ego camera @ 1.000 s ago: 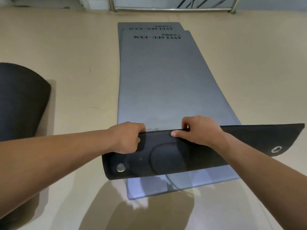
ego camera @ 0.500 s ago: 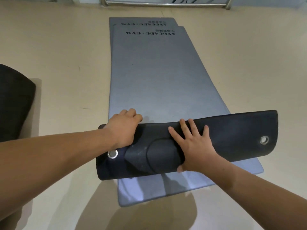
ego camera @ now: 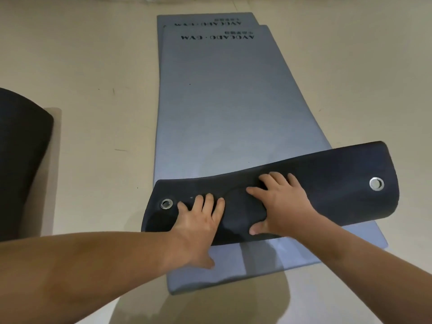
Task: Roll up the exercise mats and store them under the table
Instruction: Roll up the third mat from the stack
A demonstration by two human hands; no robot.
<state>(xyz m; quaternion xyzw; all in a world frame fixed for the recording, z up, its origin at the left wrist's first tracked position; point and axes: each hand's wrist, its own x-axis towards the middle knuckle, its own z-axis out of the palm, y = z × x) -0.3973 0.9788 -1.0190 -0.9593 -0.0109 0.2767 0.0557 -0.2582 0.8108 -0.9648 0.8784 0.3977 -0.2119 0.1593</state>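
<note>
Your left hand [ego camera: 198, 220] and right hand [ego camera: 280, 206], fingers spread flat, press the folded end of the soft grey foam exercise mat [ego camera: 222, 113], which lies atop the lower grey mat [ego camera: 233, 277]. It looks springy (probably light); grip the fold near its middle and roll tight.

Only 2 bare forearms and 2 bare hands of the person are in view. The left forearm [ego camera: 93, 265] looks broad and close to the camera, bare right up to the frame edge. The right forearm [ego camera: 364, 267] looks slimmer and is just as bare. The left hand [ego camera: 198, 223] shows faint knuckle ridges. The right hand [ego camera: 282, 206] shows 4 fingers and a thumb with a short, pale nail.
</note>
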